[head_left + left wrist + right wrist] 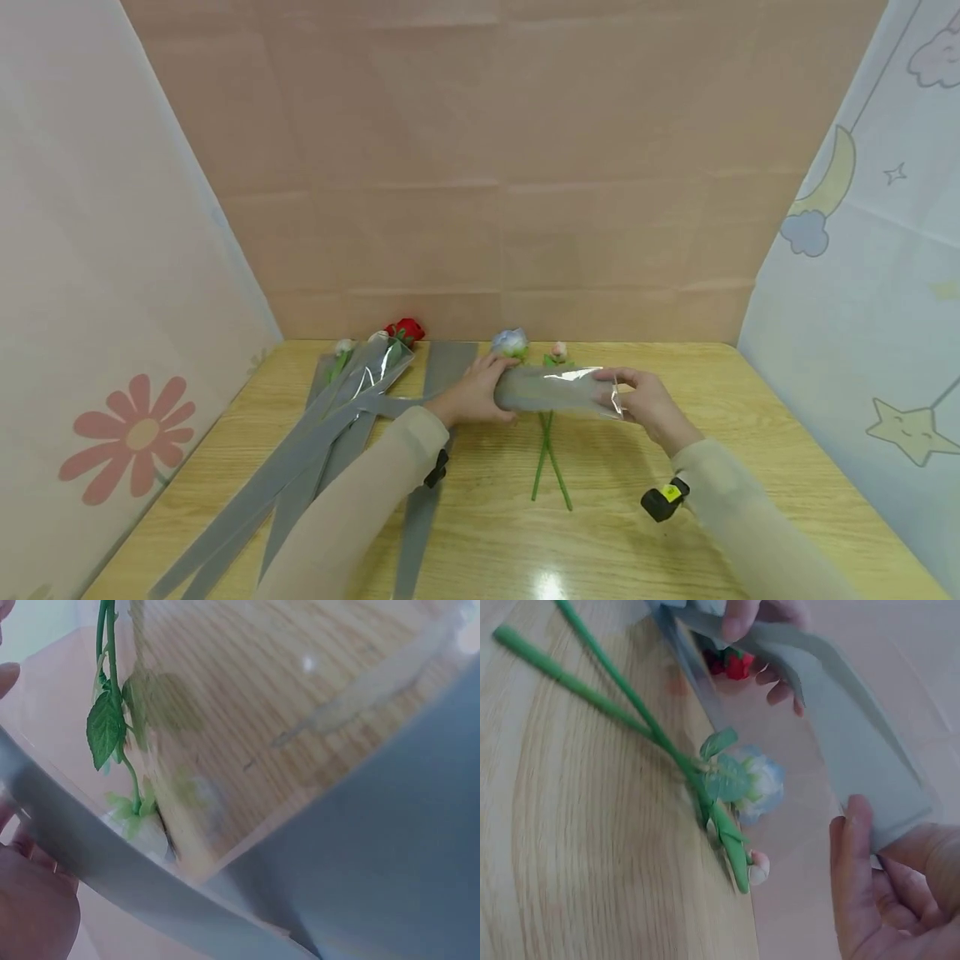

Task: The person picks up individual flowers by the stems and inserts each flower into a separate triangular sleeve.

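Observation:
A strip of clear film with a grey band (543,389) is stretched between both hands above the table. My left hand (480,393) grips its left end, fingers over the top and thumb below. At the other end my right hand (648,406) pinches the film between thumb and fingers. In the right wrist view the grey band (855,742) bends between the two hands. Beneath it lie two artificial flowers with crossed green stems (546,454): a pale blue bloom (510,342) and a small pink bud (558,351). The film hides part of the stems.
On the left, a red rose (407,329) and a white bud (344,346) lie with clear-and-grey wrapping (375,371). Long grey strips (255,483) spread towards the front, and another (420,533) runs beneath the left arm. A beige backdrop (498,208) stands behind the wooden table (637,542).

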`<state>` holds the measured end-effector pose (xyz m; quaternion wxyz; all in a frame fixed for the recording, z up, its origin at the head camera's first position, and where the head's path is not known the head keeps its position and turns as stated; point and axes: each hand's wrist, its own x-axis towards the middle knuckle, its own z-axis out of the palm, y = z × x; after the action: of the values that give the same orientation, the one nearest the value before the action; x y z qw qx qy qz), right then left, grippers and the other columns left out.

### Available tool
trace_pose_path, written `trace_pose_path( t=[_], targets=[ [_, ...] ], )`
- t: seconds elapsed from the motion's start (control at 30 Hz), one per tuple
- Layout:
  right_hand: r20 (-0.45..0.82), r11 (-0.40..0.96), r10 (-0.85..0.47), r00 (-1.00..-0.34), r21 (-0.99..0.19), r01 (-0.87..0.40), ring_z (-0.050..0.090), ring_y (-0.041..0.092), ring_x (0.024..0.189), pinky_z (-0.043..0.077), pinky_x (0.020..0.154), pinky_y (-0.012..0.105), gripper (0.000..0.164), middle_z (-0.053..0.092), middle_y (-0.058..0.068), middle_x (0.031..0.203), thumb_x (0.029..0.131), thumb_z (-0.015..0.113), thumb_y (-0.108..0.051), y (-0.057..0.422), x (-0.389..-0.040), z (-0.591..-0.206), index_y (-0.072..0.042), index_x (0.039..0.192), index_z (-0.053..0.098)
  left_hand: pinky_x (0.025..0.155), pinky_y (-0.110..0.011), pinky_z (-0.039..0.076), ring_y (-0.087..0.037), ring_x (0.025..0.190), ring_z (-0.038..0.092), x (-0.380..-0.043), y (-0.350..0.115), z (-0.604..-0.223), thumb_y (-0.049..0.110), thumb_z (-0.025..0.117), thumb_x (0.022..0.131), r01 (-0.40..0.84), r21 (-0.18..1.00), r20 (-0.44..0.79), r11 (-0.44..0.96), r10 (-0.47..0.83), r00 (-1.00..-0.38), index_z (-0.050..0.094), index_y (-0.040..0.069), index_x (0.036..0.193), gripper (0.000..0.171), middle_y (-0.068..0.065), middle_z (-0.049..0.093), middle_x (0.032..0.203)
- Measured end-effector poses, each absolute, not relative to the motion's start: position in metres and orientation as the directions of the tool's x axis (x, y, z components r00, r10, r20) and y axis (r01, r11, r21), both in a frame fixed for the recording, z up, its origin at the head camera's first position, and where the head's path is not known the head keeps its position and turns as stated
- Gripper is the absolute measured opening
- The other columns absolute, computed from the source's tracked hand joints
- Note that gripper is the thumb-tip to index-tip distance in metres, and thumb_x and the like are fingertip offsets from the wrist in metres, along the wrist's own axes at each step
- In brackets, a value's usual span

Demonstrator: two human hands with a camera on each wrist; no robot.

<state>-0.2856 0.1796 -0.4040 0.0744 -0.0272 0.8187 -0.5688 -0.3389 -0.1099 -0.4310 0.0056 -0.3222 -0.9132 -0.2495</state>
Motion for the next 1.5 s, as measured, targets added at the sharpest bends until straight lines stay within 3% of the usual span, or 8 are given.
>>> trace_pose_path(
  t=[0.2, 0.43, 0.57, 0.93, 1.17, 1.37, 1.5],
  targets=[
    [-0.005, 0.499, -0.081, -0.997, -0.866, -0.036, 0.061, 0.025, 0.105, 0.051, 0.077, 0.028, 0.048, 0.043, 0.021, 0.144, 0.090, 0.069, -0.019, 0.185, -0.287, -0.406, -0.007, 0.134, 0.056, 0.108, -0.049, 0.031, -0.025, 0.131, 0.038, -0.338, -0.111, -0.430, 0.033, 0.082, 0.072, 0.587, 0.490, 0.180, 0.645, 0.584, -0.792, 0.039, 0.015, 0.145, 0.087, -0.003, 0.045, 0.138],
    [0.075, 0.507, -0.087, -0.993, -0.855, -0.109, 0.059, 0.032, 0.110, 0.048, 0.071, 0.028, 0.042, 0.040, 0.019, 0.147, 0.091, 0.066, -0.010, 0.187, -0.288, -0.407, -0.008, 0.133, 0.058, 0.112, -0.053, 0.027, -0.028, 0.135, 0.033, -0.338, -0.112, -0.430, 0.036, 0.083, 0.074, 0.586, 0.511, 0.148, 0.629, 0.607, -0.781, 0.035, 0.010, 0.147, 0.091, -0.004, 0.042, 0.141],
    [0.107, 0.533, -0.081, -0.991, -0.835, -0.134, 0.061, 0.033, 0.108, 0.051, 0.074, 0.029, 0.045, 0.047, 0.018, 0.141, 0.088, 0.072, -0.022, 0.186, -0.288, -0.407, -0.009, 0.130, 0.060, 0.113, -0.054, 0.025, -0.028, 0.136, 0.032, -0.338, -0.113, -0.433, 0.036, 0.083, 0.074, 0.588, 0.529, 0.151, 0.612, 0.614, -0.775, 0.036, 0.011, 0.146, 0.089, -0.004, 0.042, 0.141],
    [0.080, 0.396, -0.128, -0.989, -0.910, -0.125, 0.063, 0.016, 0.100, 0.054, 0.074, 0.027, 0.046, 0.048, 0.017, 0.130, 0.089, 0.071, -0.019, 0.187, -0.289, -0.413, -0.001, 0.129, 0.057, 0.105, -0.046, 0.039, -0.023, 0.130, 0.036, -0.335, -0.116, -0.437, 0.031, 0.082, 0.076, 0.553, 0.624, 0.159, 0.552, 0.603, -0.782, 0.041, 0.013, 0.142, 0.080, -0.003, 0.043, 0.141],
    [0.066, 0.279, -0.155, -0.986, -0.954, -0.108, 0.062, 0.006, 0.092, 0.055, 0.076, 0.024, 0.047, 0.044, 0.020, 0.135, 0.091, 0.067, -0.014, 0.186, -0.288, -0.415, 0.005, 0.131, 0.052, 0.107, -0.048, 0.036, -0.025, 0.132, 0.036, -0.340, -0.115, -0.442, 0.034, 0.083, 0.075, 0.586, 0.583, 0.197, 0.563, 0.602, -0.774, 0.039, 0.011, 0.143, 0.085, -0.008, 0.040, 0.143],
    [0.029, 0.211, -0.164, -0.986, -0.975, -0.063, 0.059, 0.005, 0.094, 0.053, 0.079, 0.019, 0.055, 0.035, 0.018, 0.143, 0.092, 0.067, -0.016, 0.182, -0.290, -0.415, 0.002, 0.140, 0.045, 0.110, -0.051, 0.031, -0.029, 0.133, 0.034, -0.338, -0.110, -0.440, 0.042, 0.087, 0.068, 0.606, 0.517, 0.209, 0.605, 0.597, -0.775, 0.034, 0.006, 0.147, 0.101, -0.007, 0.039, 0.144],
    [0.013, 0.205, -0.158, -0.987, -0.978, -0.046, 0.059, 0.004, 0.092, 0.053, 0.080, 0.018, 0.054, 0.033, 0.019, 0.145, 0.093, 0.065, -0.012, 0.180, -0.289, -0.413, 0.001, 0.141, 0.044, 0.111, -0.050, 0.031, -0.029, 0.135, 0.033, -0.336, -0.107, -0.438, 0.044, 0.086, 0.069, 0.602, 0.508, 0.205, 0.617, 0.592, -0.780, 0.034, 0.007, 0.147, 0.101, -0.007, 0.039, 0.144]
  ],
)
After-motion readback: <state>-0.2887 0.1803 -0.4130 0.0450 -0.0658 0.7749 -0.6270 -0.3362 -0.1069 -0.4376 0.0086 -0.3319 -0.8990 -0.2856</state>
